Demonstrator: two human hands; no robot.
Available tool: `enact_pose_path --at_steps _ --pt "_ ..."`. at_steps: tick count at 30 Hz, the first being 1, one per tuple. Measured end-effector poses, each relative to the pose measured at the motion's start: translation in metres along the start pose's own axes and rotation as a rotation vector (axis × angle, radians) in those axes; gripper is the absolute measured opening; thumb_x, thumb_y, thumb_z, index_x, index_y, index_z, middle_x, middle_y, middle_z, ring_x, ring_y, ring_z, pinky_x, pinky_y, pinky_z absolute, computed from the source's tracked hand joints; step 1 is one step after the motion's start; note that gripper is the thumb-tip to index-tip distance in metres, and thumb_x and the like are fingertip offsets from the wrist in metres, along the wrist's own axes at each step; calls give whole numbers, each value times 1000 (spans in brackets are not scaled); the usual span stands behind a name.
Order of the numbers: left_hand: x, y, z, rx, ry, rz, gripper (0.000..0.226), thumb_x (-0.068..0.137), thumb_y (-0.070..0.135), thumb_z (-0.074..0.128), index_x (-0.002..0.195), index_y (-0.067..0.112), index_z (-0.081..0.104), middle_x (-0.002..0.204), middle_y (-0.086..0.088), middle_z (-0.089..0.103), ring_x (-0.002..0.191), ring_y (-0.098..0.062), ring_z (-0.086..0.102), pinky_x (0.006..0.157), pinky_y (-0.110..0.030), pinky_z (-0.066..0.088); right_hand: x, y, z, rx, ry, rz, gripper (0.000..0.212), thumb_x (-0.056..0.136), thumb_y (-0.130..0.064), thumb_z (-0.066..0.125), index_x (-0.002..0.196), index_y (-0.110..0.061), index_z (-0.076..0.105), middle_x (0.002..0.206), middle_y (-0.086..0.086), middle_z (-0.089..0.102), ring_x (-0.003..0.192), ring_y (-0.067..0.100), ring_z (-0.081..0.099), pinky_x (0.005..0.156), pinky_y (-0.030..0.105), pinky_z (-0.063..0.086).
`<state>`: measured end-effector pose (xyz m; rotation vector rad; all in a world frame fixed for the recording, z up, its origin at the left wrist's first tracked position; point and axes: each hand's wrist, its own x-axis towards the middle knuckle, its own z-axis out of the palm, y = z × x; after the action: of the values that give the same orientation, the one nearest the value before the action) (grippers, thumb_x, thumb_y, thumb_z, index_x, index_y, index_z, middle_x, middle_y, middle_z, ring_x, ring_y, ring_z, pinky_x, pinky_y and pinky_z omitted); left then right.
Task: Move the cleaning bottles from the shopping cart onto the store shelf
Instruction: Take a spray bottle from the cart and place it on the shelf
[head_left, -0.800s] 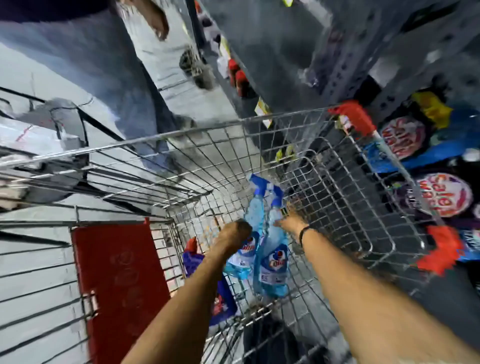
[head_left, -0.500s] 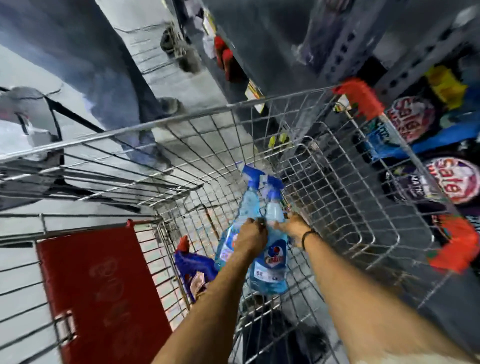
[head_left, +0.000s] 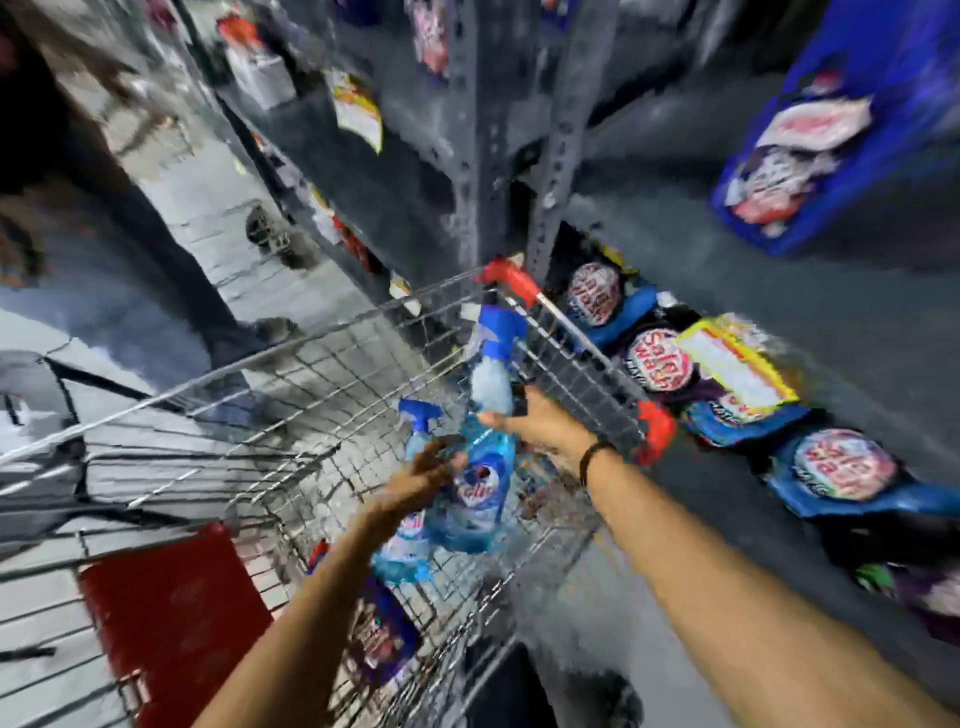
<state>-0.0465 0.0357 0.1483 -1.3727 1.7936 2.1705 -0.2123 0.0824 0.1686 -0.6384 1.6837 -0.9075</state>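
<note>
The picture is motion-blurred. Two blue spray bottles are in my hands above the wire shopping cart (head_left: 332, 364). My right hand (head_left: 540, 423) is shut on the neck of the taller spray bottle (head_left: 485, 467), whose blue trigger head rises near the cart's right rim. My left hand (head_left: 421, 478) grips the lower spray bottle (head_left: 402, 551), which tilts left beside the first. A dark blue refill pouch (head_left: 384, 639) lies in the cart under my left forearm. The grey store shelf (head_left: 779, 291) stands to the right of the cart.
Blue and purple detergent packs (head_left: 660, 358) fill the lower shelf right of the cart. A perforated grey shelf upright (head_left: 556, 156) rises just behind the cart's red corner. A red child-seat flap (head_left: 171, 618) is at lower left. Another person's legs (head_left: 171, 270) stand in the aisle.
Both bottles have come up out of the cart basket and moved right toward the shelf. The right-hand bottle now sits higher than the left one. The view has swung up toward the shelving.
</note>
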Motion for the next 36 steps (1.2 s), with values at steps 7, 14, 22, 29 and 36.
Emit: enact_pose_path --at_steps 7,14,22,29,36 --pt "-78 112 69 184 -217 335 54 77 -20 54 126 -6 38 109 -13 59 73 0 66 65 -11 56 -163 -65 -90 85 192 -288 28 79 -5 70 102 -13 55 88 -10 59 74 -12 58 66 5 46" --pt "-96 193 258 369 -442 685 63 54 9 85 107 12 51 101 8 72 83 17 60 75 -4 49 -336 -39 -216 65 740 -373 52 73 -5 75 119 0 52 111 15 61 98 20 56 96 40 46" --pt "-124 214 509 419 -722 880 71 57 15 72 119 -4 41 119 -22 57 108 -21 54 101 -49 44 -497 49 -331 76 1221 -378 49 74 1 72 118 7 53 120 27 60 109 29 57 104 49 43" --pt "-131 206 633 513 -792 859 75 58 15 70 125 -1 38 126 -24 55 115 -28 55 105 -48 42 -552 110 -386 148 1411 -342 45 78 8 65 120 12 49 108 18 57 102 23 52 99 45 43" --pt "-111 193 664 517 -822 844 58 75 4 70 124 9 40 125 -14 57 118 -31 55 104 -52 43 -552 137 -406 163 1406 -342 47 82 -2 66 125 3 48 128 22 57 121 32 54 106 49 43"
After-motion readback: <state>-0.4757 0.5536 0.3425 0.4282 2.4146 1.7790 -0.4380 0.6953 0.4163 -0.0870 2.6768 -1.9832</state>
